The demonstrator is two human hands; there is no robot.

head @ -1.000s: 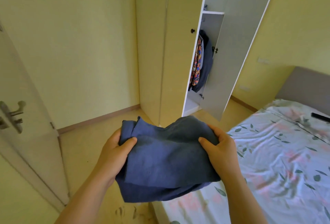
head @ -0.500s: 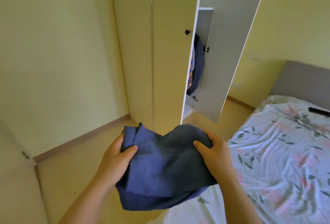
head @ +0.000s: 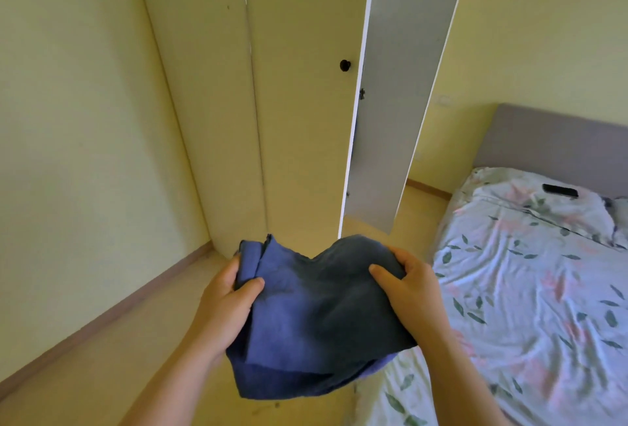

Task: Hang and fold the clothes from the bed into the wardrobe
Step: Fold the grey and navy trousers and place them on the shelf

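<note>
Blue garment (head: 323,317), folded into a thick soft bundle, is held in the air between 2 hands, above the floor (head: 102,364), at the corner of the bed (head: 530,310) and in front of the wardrobe (head: 299,140). The left hand (head: 224,306) grips its left edge, thumb laid on top and fingers tucked beneath. The right hand (head: 413,293) grips the right edge the same way, thumb pressed into the cloth and fingers curled round the far side. Folding of this 1 piece looks done: the layers lie stacked, with only a loose lower edge sagging. What is left, by my reading, is to carry it to the wardrobe and set it inside. The wardrobe's near panel, with its dark knob (head: 345,65), is closed. The door (head: 401,103) beside it stands open, seen almost edge-on, so the inside is nearly all hidden and I cannot tell what hangs or lies there. The visible part of the bed shows a rumpled floral sheet and a dark slim object (head: 560,190) near the grey headboard (head: 560,140), with no other clothes on it. That suggests the task is well along, though the bed's lower end is out of view.
</note>
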